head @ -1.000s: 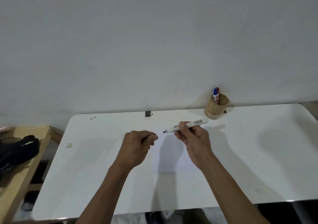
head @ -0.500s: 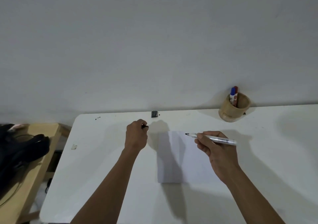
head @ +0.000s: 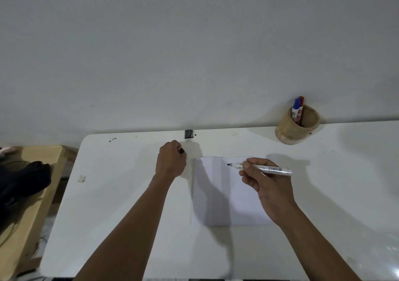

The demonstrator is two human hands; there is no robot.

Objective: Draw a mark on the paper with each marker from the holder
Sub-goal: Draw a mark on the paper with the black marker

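- Marker [head: 261, 168] pinched in right hand [head: 267, 185] fingers, black tip over paper [head: 218, 194]; label print unreadable.
- Paper flat under those fingers on white table [head: 121, 194], plain wall [head: 172, 53] behind.
- Left hand [head: 171, 162] curled around black cap [head: 182, 150].
- Holder [head: 296, 127] beyond right fingers, blue and red markers [head: 297, 110] inside.

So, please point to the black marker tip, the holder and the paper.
black marker tip [head: 228, 164], head view, the dark nib.
holder [head: 287, 132], head view, its outer wall.
paper [head: 241, 203], head view, bare middle.
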